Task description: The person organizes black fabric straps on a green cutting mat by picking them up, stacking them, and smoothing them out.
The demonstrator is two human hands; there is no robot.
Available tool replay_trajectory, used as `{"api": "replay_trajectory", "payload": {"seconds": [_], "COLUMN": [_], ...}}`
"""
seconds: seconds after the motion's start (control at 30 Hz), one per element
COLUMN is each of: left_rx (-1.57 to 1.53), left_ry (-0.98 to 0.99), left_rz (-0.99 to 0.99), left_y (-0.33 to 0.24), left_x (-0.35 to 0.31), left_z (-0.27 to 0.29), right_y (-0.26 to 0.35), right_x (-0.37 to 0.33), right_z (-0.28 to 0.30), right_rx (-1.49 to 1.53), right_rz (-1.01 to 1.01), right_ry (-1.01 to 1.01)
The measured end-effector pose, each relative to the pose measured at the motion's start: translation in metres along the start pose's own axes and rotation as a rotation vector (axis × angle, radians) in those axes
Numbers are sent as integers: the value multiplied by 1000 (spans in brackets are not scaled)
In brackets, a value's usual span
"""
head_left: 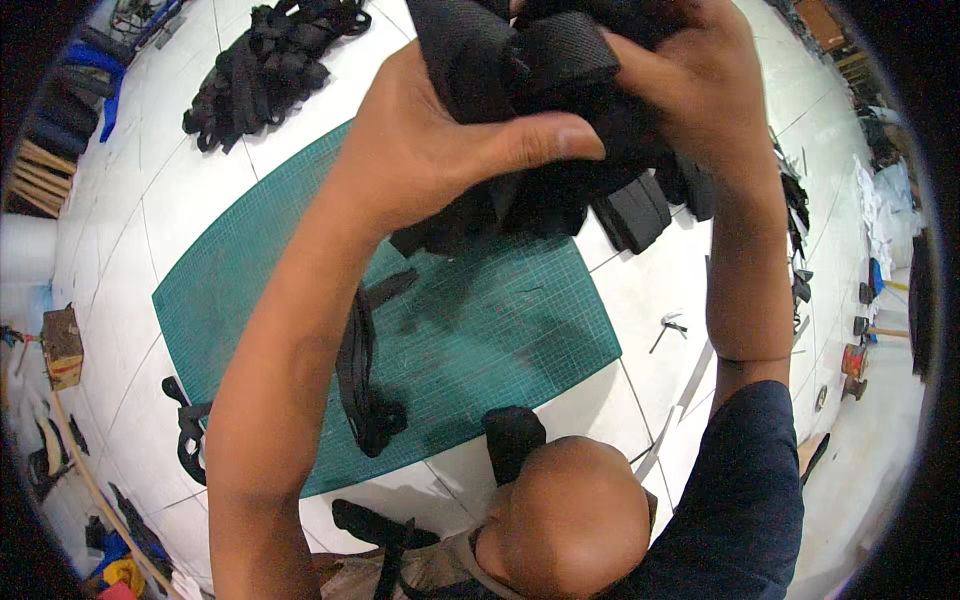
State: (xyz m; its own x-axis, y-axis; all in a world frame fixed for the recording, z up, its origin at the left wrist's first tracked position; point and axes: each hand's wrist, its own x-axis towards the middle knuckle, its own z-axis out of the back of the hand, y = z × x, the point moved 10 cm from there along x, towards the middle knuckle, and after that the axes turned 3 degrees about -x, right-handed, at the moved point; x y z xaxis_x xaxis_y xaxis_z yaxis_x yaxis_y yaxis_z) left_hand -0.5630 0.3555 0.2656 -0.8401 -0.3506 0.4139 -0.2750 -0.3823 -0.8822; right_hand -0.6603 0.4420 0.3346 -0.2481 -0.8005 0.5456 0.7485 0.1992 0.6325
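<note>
Above the green mat (pixel 530 310), left fingers (pixel 555 138) and right fingers (pixel 648 75) wrap wide around black straps (pixel 567 55).

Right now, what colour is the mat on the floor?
The mat is green with a grid, clearest in the head view.

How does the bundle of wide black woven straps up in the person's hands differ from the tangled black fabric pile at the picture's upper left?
The strap bundle is held up by the left hand and right hand; the fabric pile lies on the white tiled floor. The bundle shows broad, flat bands, while the pile looks like jumbled loops. Both are black.
</note>
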Motion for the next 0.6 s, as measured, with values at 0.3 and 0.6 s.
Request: {"api": "replay_trajectory", "payload": {"seconds": [0.3, 0.6], "left_rx": [250, -15], "left_ry": [-103, -713], "left_rz": [147, 378], "left_y": [-66, -114], "left_x": [-56, -247], "left_z": [88, 227], "right_y": [158, 253], "right_x": [28, 52], "right_z": [-48, -156], "right_rx": [229, 522], "right_rz": [394, 213], "right_ry": [-90, 49]}}
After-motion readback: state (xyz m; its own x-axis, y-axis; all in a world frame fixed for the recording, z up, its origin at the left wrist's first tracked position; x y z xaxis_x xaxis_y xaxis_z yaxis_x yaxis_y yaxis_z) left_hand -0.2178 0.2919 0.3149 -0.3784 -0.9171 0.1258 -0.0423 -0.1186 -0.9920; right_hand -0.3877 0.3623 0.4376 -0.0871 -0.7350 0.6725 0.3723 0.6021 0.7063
